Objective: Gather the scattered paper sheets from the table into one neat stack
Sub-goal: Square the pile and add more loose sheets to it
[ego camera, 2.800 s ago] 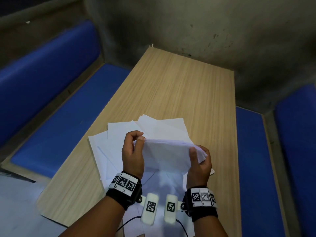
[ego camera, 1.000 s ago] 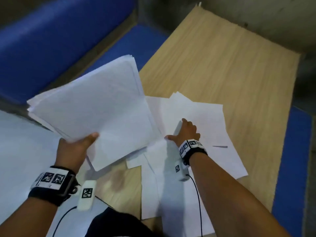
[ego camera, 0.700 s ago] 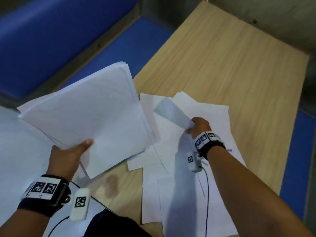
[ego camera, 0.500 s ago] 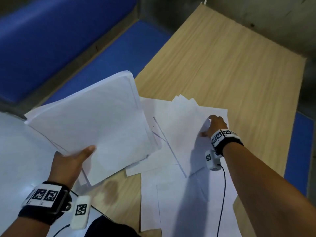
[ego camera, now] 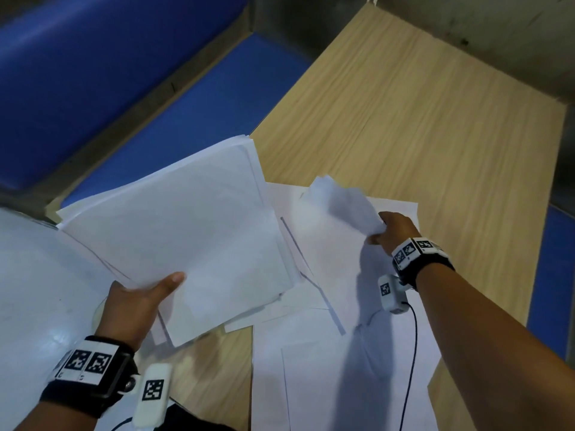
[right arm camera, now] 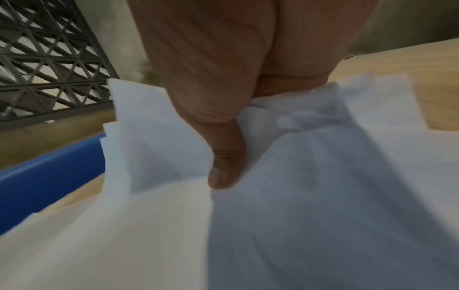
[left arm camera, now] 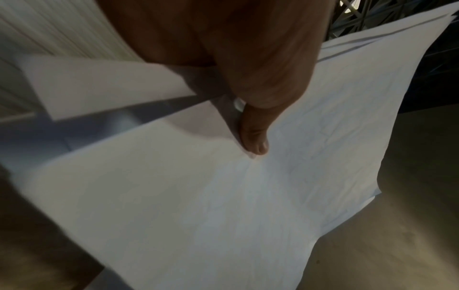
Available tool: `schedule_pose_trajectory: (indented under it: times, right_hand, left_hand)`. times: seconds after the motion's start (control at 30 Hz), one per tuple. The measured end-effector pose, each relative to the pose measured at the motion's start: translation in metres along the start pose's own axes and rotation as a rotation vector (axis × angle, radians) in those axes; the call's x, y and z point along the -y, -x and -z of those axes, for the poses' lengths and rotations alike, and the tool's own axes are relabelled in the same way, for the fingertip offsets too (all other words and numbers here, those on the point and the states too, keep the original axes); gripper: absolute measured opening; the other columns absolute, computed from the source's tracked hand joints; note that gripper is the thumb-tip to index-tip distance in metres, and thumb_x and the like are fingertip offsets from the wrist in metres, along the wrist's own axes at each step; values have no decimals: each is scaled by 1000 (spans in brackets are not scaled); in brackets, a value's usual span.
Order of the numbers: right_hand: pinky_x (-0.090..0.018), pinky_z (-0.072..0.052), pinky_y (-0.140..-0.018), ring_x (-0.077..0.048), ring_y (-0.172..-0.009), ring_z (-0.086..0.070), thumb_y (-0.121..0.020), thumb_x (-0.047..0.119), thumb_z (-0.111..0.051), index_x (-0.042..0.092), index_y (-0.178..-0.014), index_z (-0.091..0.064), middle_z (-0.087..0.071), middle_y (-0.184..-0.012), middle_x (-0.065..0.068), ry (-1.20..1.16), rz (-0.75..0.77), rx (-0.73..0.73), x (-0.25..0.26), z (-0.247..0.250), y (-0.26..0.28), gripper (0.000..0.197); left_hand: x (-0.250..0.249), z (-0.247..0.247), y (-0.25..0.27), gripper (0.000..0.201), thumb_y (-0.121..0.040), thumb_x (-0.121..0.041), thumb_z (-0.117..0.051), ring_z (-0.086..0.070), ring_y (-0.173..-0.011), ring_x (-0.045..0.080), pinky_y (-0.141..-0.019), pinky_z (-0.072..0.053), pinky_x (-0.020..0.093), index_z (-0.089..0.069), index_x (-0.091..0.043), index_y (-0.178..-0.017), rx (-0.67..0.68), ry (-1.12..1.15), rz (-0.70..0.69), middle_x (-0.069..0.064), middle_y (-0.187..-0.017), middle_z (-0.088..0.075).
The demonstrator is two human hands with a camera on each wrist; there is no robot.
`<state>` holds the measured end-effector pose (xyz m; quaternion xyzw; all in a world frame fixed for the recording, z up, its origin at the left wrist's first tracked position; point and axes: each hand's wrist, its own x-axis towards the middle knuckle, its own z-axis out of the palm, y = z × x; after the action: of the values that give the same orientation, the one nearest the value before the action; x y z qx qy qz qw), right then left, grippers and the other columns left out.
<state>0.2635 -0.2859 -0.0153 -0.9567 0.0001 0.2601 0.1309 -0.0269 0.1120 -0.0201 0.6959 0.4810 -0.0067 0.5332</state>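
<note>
Crumpling threatens the lifted sheet [ego camera: 345, 203] pinched by the right hand [ego camera: 393, 233]; beside it, the left hand [ego camera: 133, 301] clamps the gathered stack [ego camera: 186, 234], whose splayed edges may slip.

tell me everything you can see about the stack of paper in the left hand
The stack is a sheaf of plain white sheets, roughly squared, with edges slightly fanned at its far corner. The left hand holds it lifted and tilted above the table's left edge, thumb pressed on top near one corner, fingers hidden beneath. Faint lines show through the top sheet. It overhangs the loose sheets lying on the table.
</note>
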Motion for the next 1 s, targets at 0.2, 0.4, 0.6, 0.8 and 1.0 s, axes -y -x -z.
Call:
schedule_pose_trajectory:
  times: [0.2, 0.4, 0.6, 0.8, 1.0]
  right_hand:
    - [-31, -46, -69, -29, -85, -67, -73, 18, -78, 4, -86, -72, -71, -86, -14, 91, 156, 84, 32, 25, 6, 20]
    - [-37, -48, -96, -29, -124, -55, -71, 27, -81, 11, -125, -59, -50, -142, -8, 207, 329, 82, 89, -3, -26, 61]
    - [-48, -23, -116, -18, -146, -24, -74, 36, -78, 20, -135, -55, -19, -161, 4, 560, 428, 109, 125, -35, -44, 67]
    - [-40, -34, -96, -25, -110, -54, -79, 17, -70, 20, -93, -65, -64, -106, -2, 488, 519, -63, 127, -30, -34, 15]
    - [-32, -46, -64, -30, -76, -64, -80, 18, -71, 18, -80, -65, -68, -75, -5, 175, 552, -96, 91, 2, 7, 6]
  left_hand:
    - [-25, 14, 13, 41, -81, -21, -82, -67, -98, 19, -99, -45, 39, -70, -8, -118, -5, 177, -127, -4, -99, -71]
    - [38, 51, -50, 68, -70, -52, -88, -71, -107, 32, -101, -49, 50, -71, -6, -117, -113, 251, -87, 9, -113, -76]
    - [73, 63, -76, 71, -71, -58, -84, -69, -116, 27, -104, -45, 48, -69, -15, -125, -32, 219, -39, 1, -121, -74]
    - [34, 47, -37, 79, -57, -55, -92, -71, -106, 26, -102, -48, 50, -71, -6, -116, -81, 200, -65, 3, -112, -77]
    - [-2, 42, -17, 66, -73, -42, -86, -68, -88, 36, -92, -49, 40, -68, 16, -100, -62, 157, 18, 25, -83, -68]
